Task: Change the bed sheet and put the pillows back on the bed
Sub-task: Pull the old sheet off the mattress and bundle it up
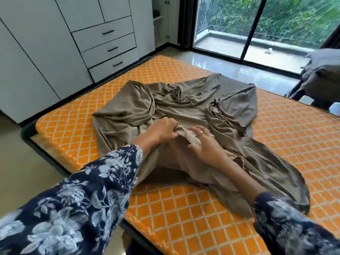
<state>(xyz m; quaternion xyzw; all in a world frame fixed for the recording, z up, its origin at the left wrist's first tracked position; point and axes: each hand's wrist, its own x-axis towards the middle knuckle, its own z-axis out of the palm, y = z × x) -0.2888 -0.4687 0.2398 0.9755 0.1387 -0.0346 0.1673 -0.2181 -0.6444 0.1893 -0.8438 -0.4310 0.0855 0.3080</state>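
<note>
I see a crumpled grey-brown fabric bed sheet (165, 111) lying in a heap on the bare orange mattress with a white diamond quilt pattern (287, 137). The sheet sits mid-mattress, one loose end trailing toward the mattress's near edge.

Left hand (161, 128): fingers curled, pinching a fold of the sheet near the middle of the heap. Right hand (204, 144): fingers fairly straight and spread, lying flat on the sheet just beside the left hand, touching the same fold; a ring on one finger. I can't tell whether its thumb is under the cloth. Both arms wear dark blue sleeves with a white floral print (88, 196).

The mattress rests on a dark frame. Past the mattress's far left side: a white wardrobe with three drawers and black handles (104, 43). Past its far edge: a black-framed glass sliding door (255, 24), with a balcony and greenery beyond. Off the mattress's far right corner: a pile of grey cloth (323, 70) on some furniture, detail too blurred to say.
</note>
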